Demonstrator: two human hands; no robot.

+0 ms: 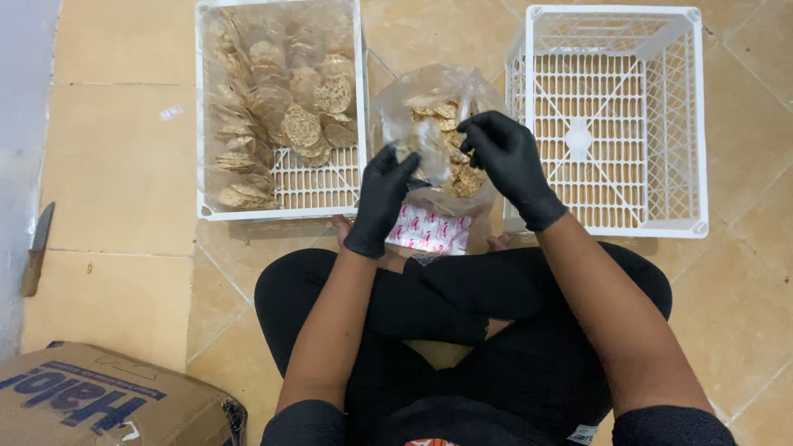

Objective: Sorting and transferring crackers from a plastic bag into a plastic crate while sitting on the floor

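Observation:
Both my hands wear black gloves and hold a clear plastic bag [429, 91] part-filled with round brown crackers [450, 132]. My left hand [382, 198] grips the bag's left side. On the bag's right side my right hand [505, 161] has its fingers curled into the opening. The bag rests above a stack of white labels with red print [428, 231], just in front of my crossed legs.
A white plastic crate [281, 194] on the left holds many crackers under clear plastic. Another white crate [615, 124] stands on the right with nothing in it. A knife [36, 248] lies at the far left, and a cardboard box [99, 400] sits at the bottom left on the tiled floor.

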